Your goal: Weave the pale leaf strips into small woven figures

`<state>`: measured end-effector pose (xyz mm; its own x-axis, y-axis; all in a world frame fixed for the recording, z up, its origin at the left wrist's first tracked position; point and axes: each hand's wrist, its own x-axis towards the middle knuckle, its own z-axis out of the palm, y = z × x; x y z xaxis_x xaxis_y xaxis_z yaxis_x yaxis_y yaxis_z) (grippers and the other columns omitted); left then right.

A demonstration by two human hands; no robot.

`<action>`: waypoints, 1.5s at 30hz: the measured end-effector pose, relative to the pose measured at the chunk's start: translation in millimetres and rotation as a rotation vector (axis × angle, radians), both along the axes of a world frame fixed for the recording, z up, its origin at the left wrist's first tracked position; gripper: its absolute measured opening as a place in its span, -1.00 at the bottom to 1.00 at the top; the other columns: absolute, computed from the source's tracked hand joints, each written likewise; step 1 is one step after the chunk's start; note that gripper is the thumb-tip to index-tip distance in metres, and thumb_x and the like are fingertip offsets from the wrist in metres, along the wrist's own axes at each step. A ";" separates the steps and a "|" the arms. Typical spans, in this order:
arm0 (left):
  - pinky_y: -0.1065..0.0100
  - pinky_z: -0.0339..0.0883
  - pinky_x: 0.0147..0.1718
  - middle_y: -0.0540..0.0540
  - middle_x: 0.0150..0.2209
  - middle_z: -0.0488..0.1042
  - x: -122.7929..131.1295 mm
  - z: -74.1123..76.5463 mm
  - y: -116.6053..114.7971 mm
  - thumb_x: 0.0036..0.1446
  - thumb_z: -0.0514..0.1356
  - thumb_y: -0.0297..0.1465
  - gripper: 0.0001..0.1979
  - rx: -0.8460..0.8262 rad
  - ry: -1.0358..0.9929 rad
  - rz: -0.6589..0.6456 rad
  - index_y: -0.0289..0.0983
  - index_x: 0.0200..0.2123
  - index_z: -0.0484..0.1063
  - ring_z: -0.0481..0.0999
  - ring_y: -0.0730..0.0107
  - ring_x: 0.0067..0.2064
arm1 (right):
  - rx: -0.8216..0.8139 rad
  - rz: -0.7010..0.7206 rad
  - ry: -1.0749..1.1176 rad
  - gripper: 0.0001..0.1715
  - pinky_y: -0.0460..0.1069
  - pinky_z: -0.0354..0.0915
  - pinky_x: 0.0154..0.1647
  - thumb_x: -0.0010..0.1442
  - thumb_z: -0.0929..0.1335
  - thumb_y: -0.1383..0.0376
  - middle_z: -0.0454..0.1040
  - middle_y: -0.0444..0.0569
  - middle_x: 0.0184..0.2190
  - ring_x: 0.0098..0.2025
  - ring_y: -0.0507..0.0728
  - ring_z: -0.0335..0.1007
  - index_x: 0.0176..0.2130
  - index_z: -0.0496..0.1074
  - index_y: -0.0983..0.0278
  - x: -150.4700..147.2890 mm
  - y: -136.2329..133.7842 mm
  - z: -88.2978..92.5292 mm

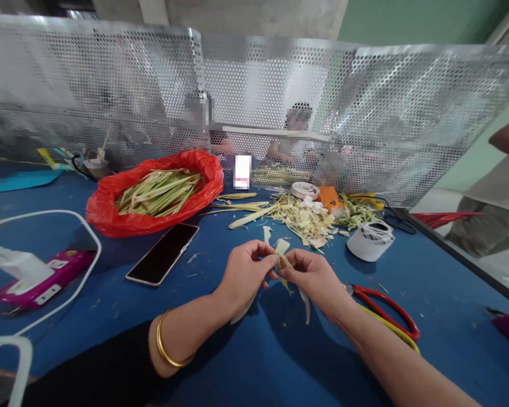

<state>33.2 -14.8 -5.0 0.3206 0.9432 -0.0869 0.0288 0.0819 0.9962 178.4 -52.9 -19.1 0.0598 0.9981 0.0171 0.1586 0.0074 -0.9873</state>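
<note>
Pale green leaf strips (282,247) are pinched between my two hands above the blue table. My left hand (248,270) has thumb and fingers closed on the strips from the left. From the right, my right hand (307,272) grips the same piece, its thumb and forefinger pressed together. One strip end hangs down below the right hand, and another sticks up between the hands. How the strips cross is partly hidden by my fingers. Scissors with red and yellow handles (392,314) lie beside my right forearm, partly covered by it.
A red plastic bag (106,203) holds many leaf strips (161,192). Nearby lie a dark phone (163,254), a purple power strip (53,277) with a white cable, a heap of leaf scraps (301,217), a tape roll (304,190) and a white container (370,242). Perforated metal sheeting (263,73) stands behind.
</note>
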 end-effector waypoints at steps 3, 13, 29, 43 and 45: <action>0.51 0.29 -0.62 0.04 -0.62 0.42 1.1 1.9 0.9 -0.04 0.29 -0.44 -0.86 -0.173 -0.125 0.006 -0.31 -0.43 0.36 0.42 0.52 -0.61 | 0.123 -0.072 -0.229 -0.77 -0.09 0.08 -0.51 0.04 0.40 0.21 0.30 -0.21 -0.61 -0.53 0.01 0.16 -0.52 0.31 0.25 -1.3 -0.4 -4.6; 0.43 0.40 -0.35 -0.10 -0.37 0.57 -1.9 8.5 -2.0 -0.08 0.37 -0.49 -0.71 -0.298 -0.332 -0.170 -0.32 -0.26 0.39 0.59 0.39 -0.36 | 0.403 -0.192 -0.596 -0.88 -0.04 0.23 -0.29 0.06 0.32 0.38 0.47 -0.11 -0.42 -0.35 0.12 0.37 -0.33 0.34 0.18 4.9 1.2 -10.3; 0.38 0.43 -0.32 0.06 -0.54 0.47 2.2 -3.8 -0.9 0.03 0.24 -0.47 -0.79 -0.055 -0.126 -0.142 -0.30 -0.22 0.34 0.57 0.42 -0.42 | 0.148 -0.110 0.031 -0.68 -0.07 0.15 -0.40 0.07 0.41 0.12 0.35 -0.17 -0.58 -0.47 0.04 0.22 -0.55 0.39 0.28 -0.9 3.0 -4.6; 0.37 0.40 -0.31 -0.03 -0.46 0.54 -0.1 3.9 -0.7 0.06 0.19 -0.54 -0.81 -0.103 -0.049 -0.178 -0.30 -0.22 0.31 0.61 0.35 -0.39 | 0.147 -0.191 -0.084 -0.62 -0.04 0.16 -0.37 0.17 0.32 0.11 0.36 -0.13 -0.58 -0.46 0.07 0.23 -0.56 0.36 0.27 2.9 6.3 -11.1; 0.39 0.38 -0.31 -0.04 -0.43 0.54 0.4 4.9 -1.4 0.13 0.12 -0.52 -0.85 -0.139 -0.055 -0.182 -0.29 -0.20 0.29 0.60 0.38 -0.39 | 0.167 -0.278 -0.198 -0.62 -0.02 0.18 -0.36 0.19 0.30 0.06 0.39 -0.10 -0.55 -0.44 0.09 0.26 -0.51 0.37 0.26 10.4 6.7 -6.7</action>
